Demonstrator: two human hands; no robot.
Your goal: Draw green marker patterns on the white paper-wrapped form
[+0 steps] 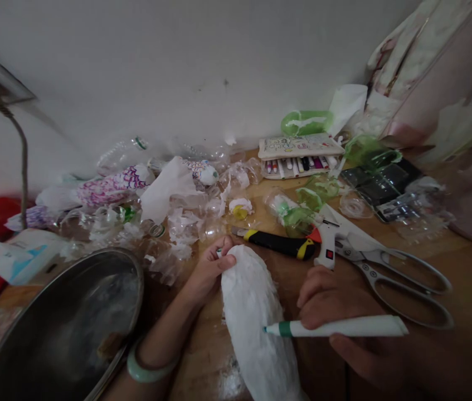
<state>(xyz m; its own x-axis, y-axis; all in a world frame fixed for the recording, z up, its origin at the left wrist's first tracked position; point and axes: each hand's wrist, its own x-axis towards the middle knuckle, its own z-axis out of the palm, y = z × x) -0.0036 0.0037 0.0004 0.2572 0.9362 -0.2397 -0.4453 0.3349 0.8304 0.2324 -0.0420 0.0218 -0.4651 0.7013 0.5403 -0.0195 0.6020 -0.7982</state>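
Note:
My left hand (207,271) grips the far end of a long white paper-covered form (256,317) that lies on the wooden table (461,262). A pale green bangle sits on that wrist. My right hand (344,320) holds a white marker with a green band (336,327), its green tip touching the form's right side.
A large metal bowl (64,323) sits at the near left. Beyond the form lie a black-and-yellow utility knife (280,243), a white glue gun (326,248), large scissors (398,273), a marker set (298,159), and a heap of cut plastic bottles and paper (156,206) along the wall.

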